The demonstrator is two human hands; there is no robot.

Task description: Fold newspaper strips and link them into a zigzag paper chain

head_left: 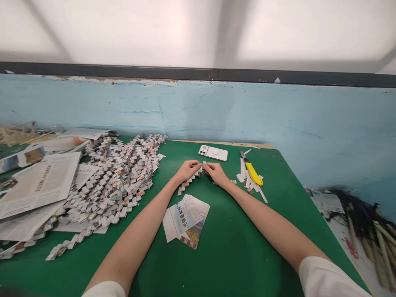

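Observation:
A short zigzag chain of folded newspaper strips [185, 184] runs down and to the left from between my hands. My left hand [188, 170] is closed around its upper end, thumb and finger pinched together. Close beside it, my right hand [215, 172] pinches a small folded paper piece [204, 163] at the chain's tip. Whether that piece is linked into the chain is too small to tell. Nearer to me lie several cut newspaper pieces [187, 218], overlapping on the green table. Right of my right hand, loose paper strips [249, 179] lie partly under a yellow-handled utility knife [254, 173].
A white phone [213, 152] lies just beyond my hands. On the left, a large heap of folded-paper chains [123, 177] spreads beside newspaper sheets [40, 181]. A blue wall [133, 103] stands behind the green table [229, 255]. Sticks [368, 239] lie low, past its right edge.

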